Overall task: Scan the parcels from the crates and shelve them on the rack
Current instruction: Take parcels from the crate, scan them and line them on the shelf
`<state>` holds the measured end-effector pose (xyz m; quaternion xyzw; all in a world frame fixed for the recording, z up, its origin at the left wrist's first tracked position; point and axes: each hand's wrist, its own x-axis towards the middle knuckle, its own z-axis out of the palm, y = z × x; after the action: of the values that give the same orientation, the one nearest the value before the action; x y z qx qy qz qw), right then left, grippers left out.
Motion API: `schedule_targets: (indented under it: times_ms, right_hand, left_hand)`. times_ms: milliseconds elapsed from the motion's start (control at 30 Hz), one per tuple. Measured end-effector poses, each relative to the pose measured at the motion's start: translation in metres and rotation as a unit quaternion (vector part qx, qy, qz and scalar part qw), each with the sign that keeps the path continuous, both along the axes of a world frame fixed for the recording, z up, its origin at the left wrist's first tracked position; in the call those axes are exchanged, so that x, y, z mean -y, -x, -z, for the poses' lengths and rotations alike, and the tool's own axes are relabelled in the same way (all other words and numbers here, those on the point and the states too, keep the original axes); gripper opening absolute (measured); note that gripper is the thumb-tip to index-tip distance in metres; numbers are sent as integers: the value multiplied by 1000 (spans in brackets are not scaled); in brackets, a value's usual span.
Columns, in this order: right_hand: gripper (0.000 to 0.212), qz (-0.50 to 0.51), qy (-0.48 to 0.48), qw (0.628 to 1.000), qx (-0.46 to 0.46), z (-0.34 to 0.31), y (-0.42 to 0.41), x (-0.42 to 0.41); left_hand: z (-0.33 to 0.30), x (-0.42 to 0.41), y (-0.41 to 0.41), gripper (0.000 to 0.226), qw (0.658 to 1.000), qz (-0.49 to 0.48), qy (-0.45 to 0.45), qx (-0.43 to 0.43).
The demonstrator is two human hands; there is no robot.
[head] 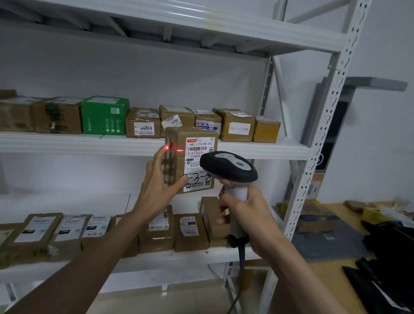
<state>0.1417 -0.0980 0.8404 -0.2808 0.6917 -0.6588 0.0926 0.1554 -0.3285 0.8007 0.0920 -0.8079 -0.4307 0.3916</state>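
Head view, read left to right. I note a white rack (318,135) with cardboard parcels lined along its middle and lower shelves, a green box (104,115) among those on the middle shelf. Left hand (161,177) holds a brown parcel (189,159) upright in front of the middle shelf edge, fingers along its left side, thumb pressed on the label face. A red laser mark (166,147) falls on the parcel's left edge. Right hand (243,210) is wrapped round the grip of a corded barcode scanner (228,169), its head just beside the parcel and overlapping its right edge. Black bags (395,266) lie on the floor at far right.
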Motion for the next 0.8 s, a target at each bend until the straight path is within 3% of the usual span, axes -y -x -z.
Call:
schedule_targets:
  times_ms: [267,500,667,800]
  right_hand:
    - [25,121,96,988,4,-14,35,-19]
    - [29,232,185,955,20,-15,73,-52]
    - [18,265,248,932,8,-30,123,-78]
    - [24,283,256,924,-30,-45,178,-100]
  left_hand:
    - [-27,-20,24,84,993,110,-32,4]
    - [-76,-91,80,80,965,218,-141,29]
    - [-100,-145,140,71,955,252,-154,24]
    - [-115,-180,195,60,953,254,-167,12]
